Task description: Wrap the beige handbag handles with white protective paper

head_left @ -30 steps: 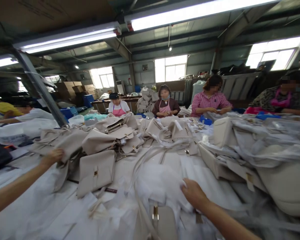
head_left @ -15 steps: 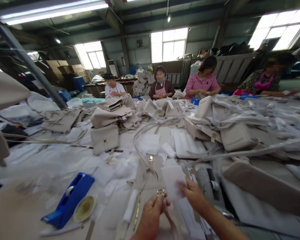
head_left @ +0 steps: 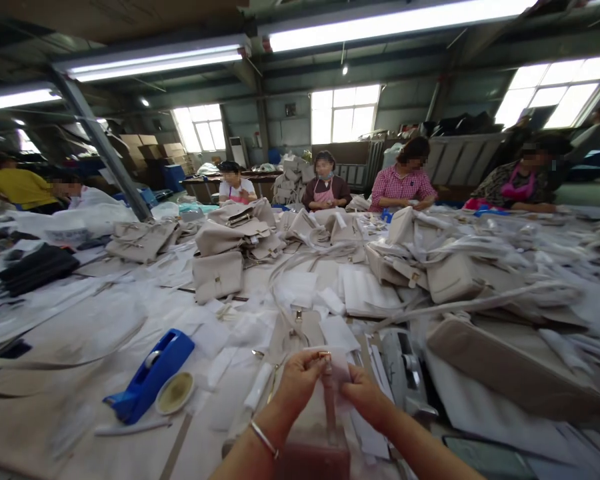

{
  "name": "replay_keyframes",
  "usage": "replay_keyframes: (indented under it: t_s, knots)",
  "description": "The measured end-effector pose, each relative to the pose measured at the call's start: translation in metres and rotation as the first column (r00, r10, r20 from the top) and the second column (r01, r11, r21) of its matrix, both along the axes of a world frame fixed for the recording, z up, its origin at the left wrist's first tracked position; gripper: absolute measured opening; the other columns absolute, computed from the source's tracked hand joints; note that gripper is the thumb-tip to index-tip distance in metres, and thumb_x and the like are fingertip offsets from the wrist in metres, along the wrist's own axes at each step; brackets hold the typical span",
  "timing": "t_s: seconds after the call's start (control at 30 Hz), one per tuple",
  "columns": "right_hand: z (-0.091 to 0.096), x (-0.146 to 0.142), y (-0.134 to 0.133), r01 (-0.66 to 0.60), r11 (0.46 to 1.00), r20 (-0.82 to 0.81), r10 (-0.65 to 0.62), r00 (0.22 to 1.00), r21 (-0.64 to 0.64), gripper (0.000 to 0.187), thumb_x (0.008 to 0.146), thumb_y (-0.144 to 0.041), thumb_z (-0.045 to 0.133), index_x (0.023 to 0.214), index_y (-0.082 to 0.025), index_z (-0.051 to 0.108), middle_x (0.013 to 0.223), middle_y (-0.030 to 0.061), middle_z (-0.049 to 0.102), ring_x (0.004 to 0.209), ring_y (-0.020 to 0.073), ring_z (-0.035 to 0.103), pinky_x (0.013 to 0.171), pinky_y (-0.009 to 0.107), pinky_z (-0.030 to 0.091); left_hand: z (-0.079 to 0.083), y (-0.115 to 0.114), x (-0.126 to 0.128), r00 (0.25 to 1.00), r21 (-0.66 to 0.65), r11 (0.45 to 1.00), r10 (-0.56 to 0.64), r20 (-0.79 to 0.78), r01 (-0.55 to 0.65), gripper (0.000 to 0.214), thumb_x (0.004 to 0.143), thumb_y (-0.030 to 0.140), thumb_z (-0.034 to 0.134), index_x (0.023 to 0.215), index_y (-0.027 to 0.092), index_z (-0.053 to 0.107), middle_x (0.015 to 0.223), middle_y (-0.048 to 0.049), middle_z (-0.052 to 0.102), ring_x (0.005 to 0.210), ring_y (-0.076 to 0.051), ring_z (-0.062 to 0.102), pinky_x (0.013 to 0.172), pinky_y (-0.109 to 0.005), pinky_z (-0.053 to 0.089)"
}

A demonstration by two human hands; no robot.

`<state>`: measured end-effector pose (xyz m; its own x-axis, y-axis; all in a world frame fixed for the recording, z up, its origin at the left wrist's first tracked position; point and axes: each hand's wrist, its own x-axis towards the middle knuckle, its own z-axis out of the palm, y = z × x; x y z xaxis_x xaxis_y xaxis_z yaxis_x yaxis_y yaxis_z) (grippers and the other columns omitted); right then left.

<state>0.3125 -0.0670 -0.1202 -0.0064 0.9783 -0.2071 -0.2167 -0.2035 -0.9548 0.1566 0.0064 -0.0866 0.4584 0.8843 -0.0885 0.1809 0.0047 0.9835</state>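
though translucent, whitish sheet [head_left: 341, 371] in right hand [head_left: 366, 396]

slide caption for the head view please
Left hand pinching a metal buckle, right hand holding a thin white sheet, blue tape dispenser to their left.

Fluorescent tubes [head_left: 405, 24] glow above a person in a pink checked shirt [head_left: 399, 185] and a nearby co-worker in a pink striped apron [head_left: 325, 193]. Bright windows [head_left: 355, 121] punctuate the far wall [head_left: 286, 131], cardboard boxes [head_left: 173, 152] stand stacked, and a blue tape dispenser [head_left: 146, 387] rests in the left foreground.
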Motion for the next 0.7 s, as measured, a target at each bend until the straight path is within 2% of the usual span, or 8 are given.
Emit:
replay_keyframes:
  t_s: [0.1,0.17,0.27,0.37,0.53,0.6,0.67,0.7]
  knots:
    - [0.001,0.004,0.001,-0.032,0.999,-0.092,0.033,0.995,0.006,0.034,0.072,-0.021,0.063,0.104,-0.015,0.071,0.082,0.0045,0.074,0.069,0.0191,0.066,0.065,0.028,0.048,-0.001,0.004,0.009,0.99,-0.003,0.991,0.137,-0.034,-0.137,0.062,0.069,0.023,0.072,0.129,0.011,0.059,0.118,-0.0129,0.069,0.105,-0.026,0.065,0.094,-0.035,0.049]
    - [0.003,0.006,0.002,-0.051,0.998,-0.139,0.054,0.989,0.024,0.035,0.078,-0.03,0.066,0.11,-0.014,0.071,0.087,0.0069,0.075,0.077,0.0224,0.069,0.074,0.034,0.051,-0.002,0.006,0.014,0.982,-0.041,0.982,0.18,-0.054,-0.183,0.076,0.066,0.019,0.073,0.137,0.007,0.048,0.113,-0.0147,0.071,0.098,-0.025,0.067,0.087,-0.034,0.052]
    - [0.006,0.007,0.008,-0.032,0.999,-0.083,0.034,0.996,0.029,0.041,0.077,-0.041,0.073,0.107,-0.013,0.072,0.088,0.009,0.076,0.082,0.0252,0.07,0.081,0.038,0.051,-0.002,0.009,0.018,0.975,-0.043,0.98,0.188,-0.115,-0.194,0.062,0.066,0.02,0.073,0.124,0.006,0.056,0.099,-0.013,0.073,0.087,-0.024,0.069,0.08,-0.034,0.054]
    - [0.008,0.008,0.017,-0.04,0.998,-0.001,0.04,0.999,0.045,0.045,0.073,-0.047,0.077,0.101,-0.012,0.074,0.088,0.0088,0.076,0.08,0.0247,0.069,0.079,0.037,0.051,0.004,0.009,0.021,0.95,0.119,0.977,0.201,-0.238,-0.177,0.047,0.066,0.02,0.072,0.111,0.009,0.064,0.096,-0.0124,0.073,0.088,-0.026,0.068,0.082,-0.036,0.053]
    - [-0.001,0.009,0.024,-0.005,0.997,0.126,-0.005,0.992,0.08,0.048,0.072,-0.056,0.075,0.093,-0.013,0.076,0.081,0.0073,0.075,0.076,0.0242,0.067,0.073,0.035,0.052,0.011,0.006,0.026,0.941,0.372,0.926,0.178,-0.287,-0.061,0.046,0.067,0.015,0.068,0.113,0.013,0.068,0.112,-0.0162,0.069,0.109,-0.031,0.062,0.102,-0.045,0.043]
    - [-0.006,0.011,0.022,0.024,0.998,0.055,-0.027,0.998,0.059,0.05,0.072,-0.056,0.075,0.099,-0.014,0.075,0.085,0.0076,0.075,0.079,0.0256,0.067,0.078,0.038,0.052,0.007,0.007,0.025,0.971,0.243,0.969,0.091,-0.221,-0.035,0.049,0.068,0.021,0.07,0.116,0.014,0.067,0.106,-0.0151,0.069,0.098,-0.029,0.065,0.092,-0.043,0.05]
    - [-0.009,0.012,0.019,0.033,0.999,-0.046,-0.031,0.998,0.042,0.051,0.074,-0.053,0.075,0.107,-0.014,0.073,0.092,0.0086,0.076,0.085,0.027,0.068,0.085,0.041,0.052,-0.001,0.011,0.02,0.999,-0.047,0.999,0.006,-0.04,-0.008,0.056,0.071,0.034,0.071,0.122,0.013,0.062,0.098,-0.0121,0.069,0.082,-0.023,0.066,0.075,-0.038,0.054]
    - [-0.009,0.013,0.017,0.029,0.999,-0.084,-0.026,0.996,0.037,0.05,0.075,-0.051,0.075,0.109,-0.014,0.072,0.094,0.0091,0.076,0.089,0.0277,0.069,0.088,0.041,0.051,-0.006,0.012,0.017,0.998,-0.184,0.983,-0.004,0.064,0.016,0.06,0.072,0.04,0.071,0.124,0.013,0.059,0.093,-0.0096,0.069,0.074,-0.02,0.065,0.067,-0.034,0.054]
